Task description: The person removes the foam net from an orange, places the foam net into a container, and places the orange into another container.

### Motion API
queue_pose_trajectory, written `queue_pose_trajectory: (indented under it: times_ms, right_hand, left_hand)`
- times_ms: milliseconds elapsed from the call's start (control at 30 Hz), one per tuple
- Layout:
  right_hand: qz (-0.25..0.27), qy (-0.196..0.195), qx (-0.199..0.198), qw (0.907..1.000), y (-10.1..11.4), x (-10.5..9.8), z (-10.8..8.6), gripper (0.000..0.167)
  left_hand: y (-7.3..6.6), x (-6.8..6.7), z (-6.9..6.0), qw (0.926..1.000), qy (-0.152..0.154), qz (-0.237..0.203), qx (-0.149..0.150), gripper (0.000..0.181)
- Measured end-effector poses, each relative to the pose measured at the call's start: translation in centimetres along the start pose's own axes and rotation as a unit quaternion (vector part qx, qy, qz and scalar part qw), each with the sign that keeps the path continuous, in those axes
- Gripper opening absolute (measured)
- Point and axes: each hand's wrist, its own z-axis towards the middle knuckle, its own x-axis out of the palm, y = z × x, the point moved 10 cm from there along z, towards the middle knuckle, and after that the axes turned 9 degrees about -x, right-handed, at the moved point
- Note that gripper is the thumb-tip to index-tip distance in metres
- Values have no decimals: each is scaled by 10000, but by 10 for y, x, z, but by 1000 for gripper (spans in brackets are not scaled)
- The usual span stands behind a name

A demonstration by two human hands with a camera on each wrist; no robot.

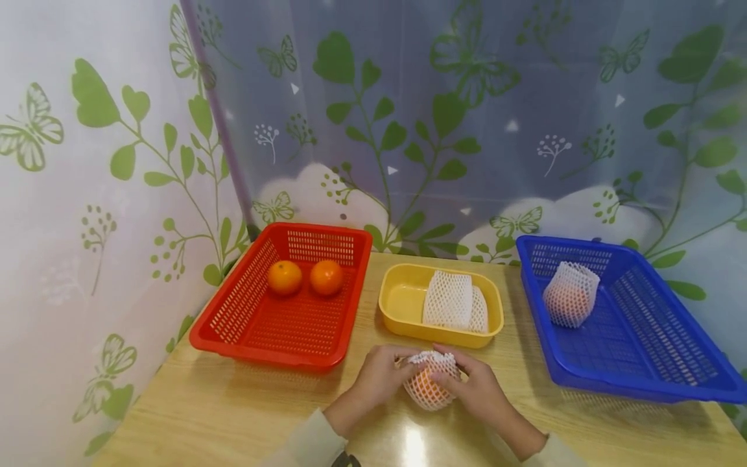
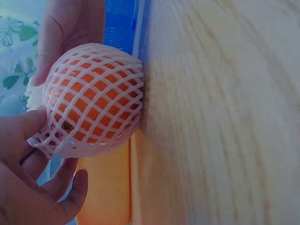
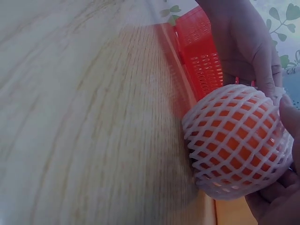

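Observation:
An orange (image 2: pixel 89 101) sits inside a white foam net (image 1: pixel 430 397) on the table, in front of the yellow tray. My left hand (image 1: pixel 379 379) pinches the net's upper edge on the left side, thumb at the rim and fingers behind. On the other side my right hand (image 1: pixel 475 386) holds the same rim between thumb and fingers. In both wrist views the mesh covers the orange's side down to the table. The net's opening is bunched at the top, partly hidden by the fingers.
A red basket (image 1: pixel 268 360) with two bare oranges (image 1: pixel 284 277) stands at the left. The yellow tray (image 1: pixel 403 324) holds flat foam nets (image 1: pixel 448 299). At the right, a blue basket (image 1: pixel 630 383) contains one net-wrapped fruit (image 1: pixel 569 298). A patterned curtain (image 1: pixel 373 130) hangs behind the table.

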Motion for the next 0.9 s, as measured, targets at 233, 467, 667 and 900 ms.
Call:
queue_pose_trajectory:
  times_ms: [233, 467, 667, 900]
  right_hand:
    - [-105, -58, 10, 9999, 2, 1, 0, 46]
    - [-469, -339, -259, 9980, 9, -4, 3, 40]
    - [-458, -804, -460, 9946, 13, -10, 2, 31]
    - [-349, -1135, -396, 9921, 11, -14, 0, 25]
  left_hand:
    - [6, 5, 1, 9989, 419, 12, -188, 31]
    - [13, 8, 1, 9952, 872, -253, -368, 39]
    - [12, 11, 0, 9932, 1078, -303, -309, 42]
    - [9, 17, -1, 9916, 1216, -384, -213, 46]
